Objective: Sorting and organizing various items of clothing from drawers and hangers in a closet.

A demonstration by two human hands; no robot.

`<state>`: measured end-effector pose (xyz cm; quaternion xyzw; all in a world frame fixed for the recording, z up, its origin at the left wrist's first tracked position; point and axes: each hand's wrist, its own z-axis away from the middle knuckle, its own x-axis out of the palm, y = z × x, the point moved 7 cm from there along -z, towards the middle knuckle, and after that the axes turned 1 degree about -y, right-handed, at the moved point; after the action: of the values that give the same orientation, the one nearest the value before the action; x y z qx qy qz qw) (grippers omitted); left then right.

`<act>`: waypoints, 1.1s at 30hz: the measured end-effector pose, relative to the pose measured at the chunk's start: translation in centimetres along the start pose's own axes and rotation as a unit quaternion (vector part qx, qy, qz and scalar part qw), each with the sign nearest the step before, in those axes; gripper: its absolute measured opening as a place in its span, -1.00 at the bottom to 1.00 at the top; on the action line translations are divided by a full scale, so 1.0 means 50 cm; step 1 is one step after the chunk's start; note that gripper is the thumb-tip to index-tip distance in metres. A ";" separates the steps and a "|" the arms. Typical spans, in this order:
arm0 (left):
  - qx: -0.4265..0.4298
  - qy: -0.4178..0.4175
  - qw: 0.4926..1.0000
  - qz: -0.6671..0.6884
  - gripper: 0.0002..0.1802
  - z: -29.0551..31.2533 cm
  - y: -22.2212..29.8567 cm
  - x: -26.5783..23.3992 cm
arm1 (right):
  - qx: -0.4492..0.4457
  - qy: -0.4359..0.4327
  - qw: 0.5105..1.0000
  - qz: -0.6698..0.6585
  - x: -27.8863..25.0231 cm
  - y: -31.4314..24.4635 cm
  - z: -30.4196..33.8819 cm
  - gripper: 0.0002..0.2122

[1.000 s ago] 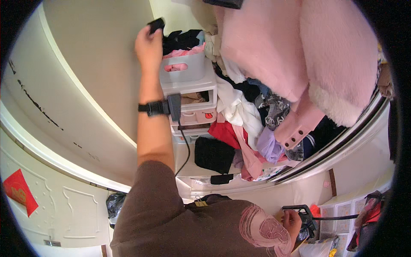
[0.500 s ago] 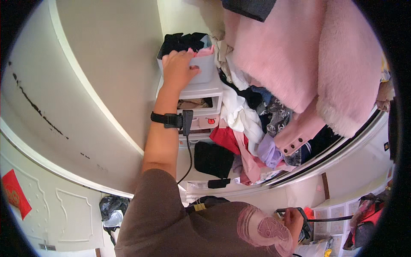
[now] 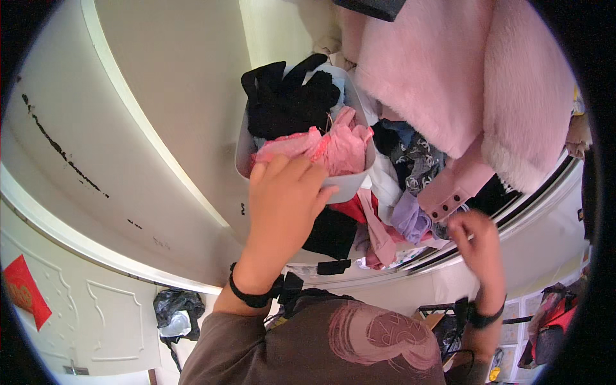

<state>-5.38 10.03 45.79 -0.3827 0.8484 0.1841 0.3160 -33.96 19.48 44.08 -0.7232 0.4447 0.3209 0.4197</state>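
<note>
A light grey plastic bin [image 3: 350, 188] full of clothes is tilted toward me. My left hand [image 3: 282, 196] grips its near rim, with the fingers hooked over the inside and the thumb on the outer wall. Inside lie a black garment [image 3: 285, 106] at the back and a pink garment [image 3: 343, 149] at the front, next to my fingers. My right hand [image 3: 478, 242] is raised at the right, slightly blurred, its fingers loosely bent and apart with nothing in them. Nearest to it is the buttoned cuff of a pink sleeve [image 3: 457, 192].
A fluffy pink coat [image 3: 430, 70] hangs at the upper right. Below it lie crumpled clothes, among them a purple cloth [image 3: 414, 215] and a black cloth [image 3: 330, 232]. A pale panel [image 3: 173, 96] stands close on the left. The sliding-door track [image 3: 532, 176] curves along the right.
My left hand has drawn the bin off the white drawer unit toward me. My right hand has risen from low at the right to beside the pink cuff.
</note>
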 end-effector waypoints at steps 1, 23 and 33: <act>0.009 -0.044 0.999 0.009 -0.73 -0.006 -0.008 0.053 | -0.021 -0.006 1.000 -0.002 0.002 -0.012 -0.064 -0.91; -0.009 0.011 1.000 0.012 -0.38 0.083 -0.027 0.049 | -0.182 -0.120 0.959 0.183 0.241 -0.192 -0.510 -0.42; 0.038 0.103 0.991 0.083 -0.57 0.071 -0.032 0.040 | -0.299 -0.375 0.878 0.013 0.187 -0.331 -0.249 -0.71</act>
<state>-3.76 9.90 41.73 -0.3160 0.9115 0.1371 0.2249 -13.99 9.03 47.08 -0.6339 0.1469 0.6911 0.3146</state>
